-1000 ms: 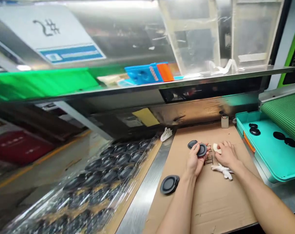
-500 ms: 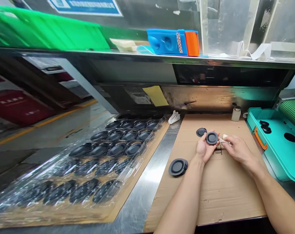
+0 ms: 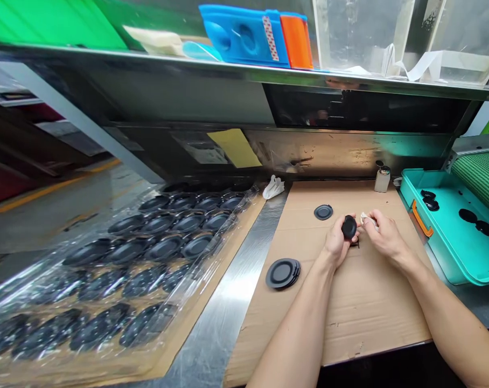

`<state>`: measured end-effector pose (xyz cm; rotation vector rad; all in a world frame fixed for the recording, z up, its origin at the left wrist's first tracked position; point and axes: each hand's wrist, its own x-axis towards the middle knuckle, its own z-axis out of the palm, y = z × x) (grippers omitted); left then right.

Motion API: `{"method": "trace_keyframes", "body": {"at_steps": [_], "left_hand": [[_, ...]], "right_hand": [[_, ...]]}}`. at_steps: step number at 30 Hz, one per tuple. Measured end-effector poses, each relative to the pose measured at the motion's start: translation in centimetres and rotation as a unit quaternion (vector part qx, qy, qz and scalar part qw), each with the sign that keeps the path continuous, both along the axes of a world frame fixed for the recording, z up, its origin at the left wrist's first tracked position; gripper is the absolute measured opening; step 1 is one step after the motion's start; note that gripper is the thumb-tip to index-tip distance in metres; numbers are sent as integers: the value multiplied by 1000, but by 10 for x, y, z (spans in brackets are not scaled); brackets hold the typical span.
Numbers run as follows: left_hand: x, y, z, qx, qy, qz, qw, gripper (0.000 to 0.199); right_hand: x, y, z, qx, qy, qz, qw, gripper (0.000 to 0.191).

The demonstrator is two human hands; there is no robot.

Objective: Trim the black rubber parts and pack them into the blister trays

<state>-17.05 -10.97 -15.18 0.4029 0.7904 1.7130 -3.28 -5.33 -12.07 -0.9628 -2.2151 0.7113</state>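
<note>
My left hand (image 3: 336, 241) grips a round black plastic part (image 3: 349, 227), tilted up on its edge between thumb and fingers. Close beside it on the right, my right hand (image 3: 384, 233) pinches a small white cloth (image 3: 364, 217). Beyond my left hand, a single black disc (image 3: 323, 212) lies flat on the cardboard (image 3: 374, 302). A short stack of black discs (image 3: 283, 273) sits to the left of my left forearm.
At left, a clear plastic tray (image 3: 212, 291) holds rows of black discs. A turquoise bin (image 3: 450, 248) with several black parts stands at right. A small bottle (image 3: 382, 179) and a crumpled white cloth (image 3: 273, 187) are at the back, under a metal shelf (image 3: 155, 60).
The black part in my left hand has turned from lying face-up to standing on edge. My right hand stays close by with the white cloth. The whole view has shifted slightly.
</note>
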Motion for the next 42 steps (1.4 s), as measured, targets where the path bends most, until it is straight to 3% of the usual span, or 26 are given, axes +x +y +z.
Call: {"method": "trace_keyframes", "body": {"at_steps": [4, 10, 18, 24, 27, 30, 34, 42], "left_hand": [[0, -5, 7, -1, -20, -84, 996, 30], [-11, -8, 16, -128, -81, -116, 982, 60], [-10, -5, 16, -138, -75, -122, 980, 46], [2, -4, 14, -177, 34, -118, 976, 41], [11, -6, 14, -211, 113, -82, 967, 40], [14, -9, 12, -234, 250, -55, 938, 50], [10, -14, 13, -232, 397, -91, 883, 67], [8, -17, 18, -198, 421, -119, 877, 60]], "right_hand": [[3, 2, 0, -11, 20, 36, 999, 22], [5, 1, 6, 34, 16, 21, 999, 24], [6, 9, -5, 101, -40, 55, 993, 22], [5, 9, -11, 127, -111, 67, 983, 21], [4, 6, -9, 141, -143, 65, 977, 23], [4, 3, -7, 149, -172, 64, 972, 24], [3, 2, -7, 171, -196, 76, 963, 24], [-2, 0, -7, 183, -237, 88, 950, 25]]}}
